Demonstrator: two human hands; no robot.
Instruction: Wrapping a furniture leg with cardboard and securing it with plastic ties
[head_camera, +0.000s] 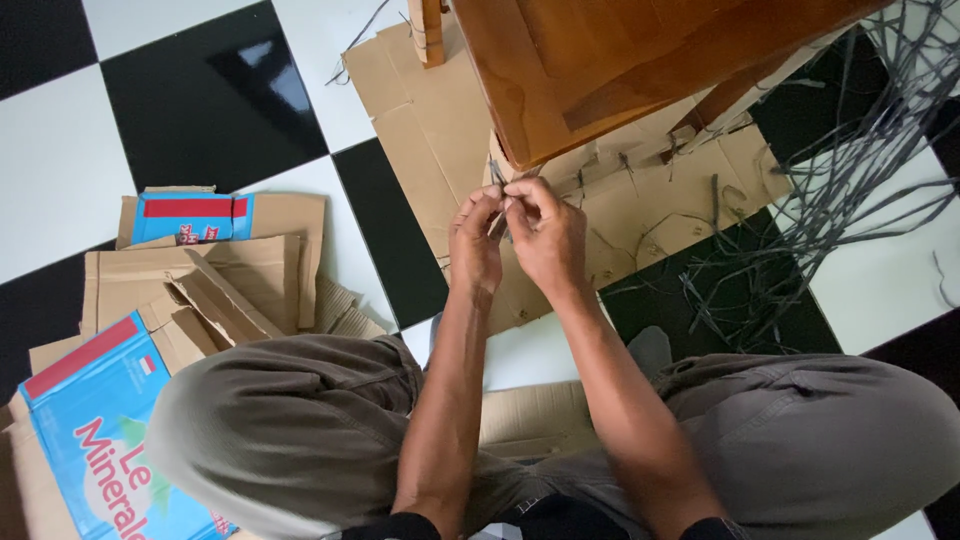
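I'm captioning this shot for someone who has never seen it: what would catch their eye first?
First, the two bare hands, left hand and right hand, meeting at centre and pinching a thin grey strip just below the brown wooden furniture corner. Next, the tangle of loose grey strips at right, over the black-and-white checkered floor. At left lie flattened brown cardboard boxes with blue printed panels.

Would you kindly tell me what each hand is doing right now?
Left hand: closed, pinching a thin grey strip.
Right hand: closed, pinching the same strip.

chair (560, 70): glossy wood | sheet (440, 130): matt cardboard | strips (850, 170): perhaps plastic
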